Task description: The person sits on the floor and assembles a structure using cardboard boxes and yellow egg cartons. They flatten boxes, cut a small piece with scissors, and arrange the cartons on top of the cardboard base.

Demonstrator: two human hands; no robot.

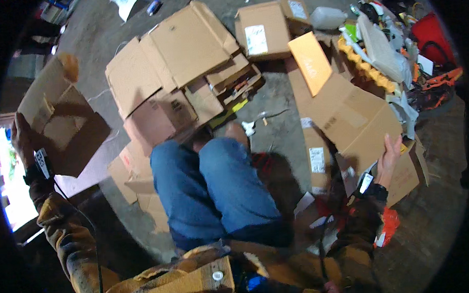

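My left hand (21, 139) is raised out to the far left and grips the edge of an opened brown cardboard box (58, 116), held up off the floor. My right hand (388, 154) reaches to the right and holds the edge of a large flattened cardboard sheet (347, 116) lying on the concrete floor. My legs in blue jeans (210, 188) are bent in front of me between the two hands. Both wrists wear dark bands with small tags.
Several flattened cardboard boxes (184, 50) are piled on the floor ahead. An orange box (309, 61) leans at the right. A heap of mixed rubbish, a yellow strip and a red container (432, 33) fills the far right. Paper scraps lie near my knees.
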